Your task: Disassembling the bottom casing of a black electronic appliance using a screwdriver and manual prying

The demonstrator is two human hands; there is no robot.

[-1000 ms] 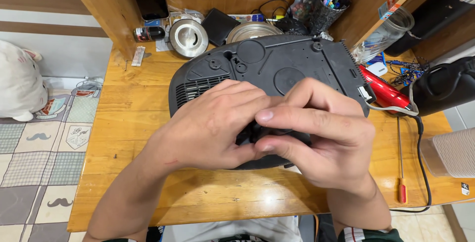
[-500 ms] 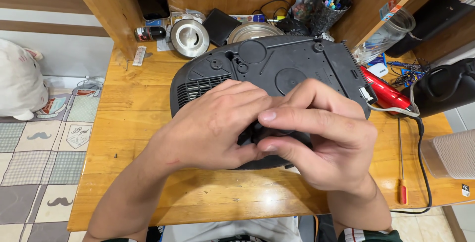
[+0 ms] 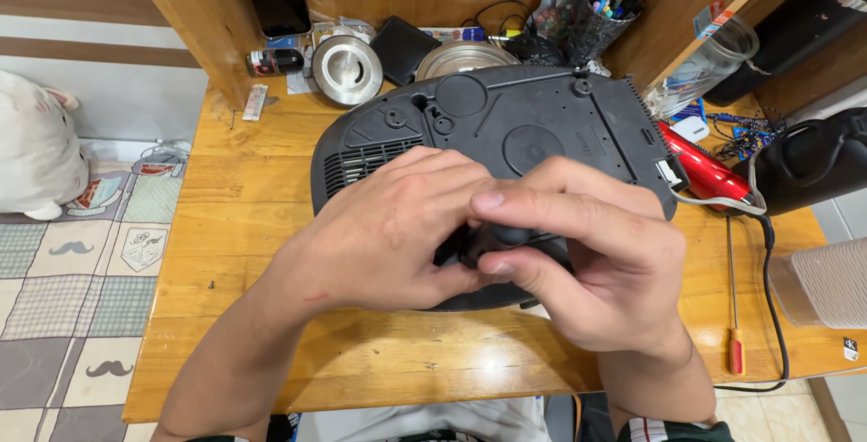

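One head-worn camera, looking steeply down from above.
It faces forward and down over the person's own chest onto a wooden desk (image 3: 235, 225), close enough that the left hand (image 3: 388, 230) and right hand (image 3: 587, 261) fill the middle of the view. The desk's far shelf runs along the top edge, the tiled floor along the left.

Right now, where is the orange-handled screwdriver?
Head view: the orange-handled screwdriver lies on the wooden table's right side, beside the black power cord, right of the right hand.

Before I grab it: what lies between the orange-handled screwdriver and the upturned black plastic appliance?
Head view: only bare wooden desk separates screwdriver from appliance.
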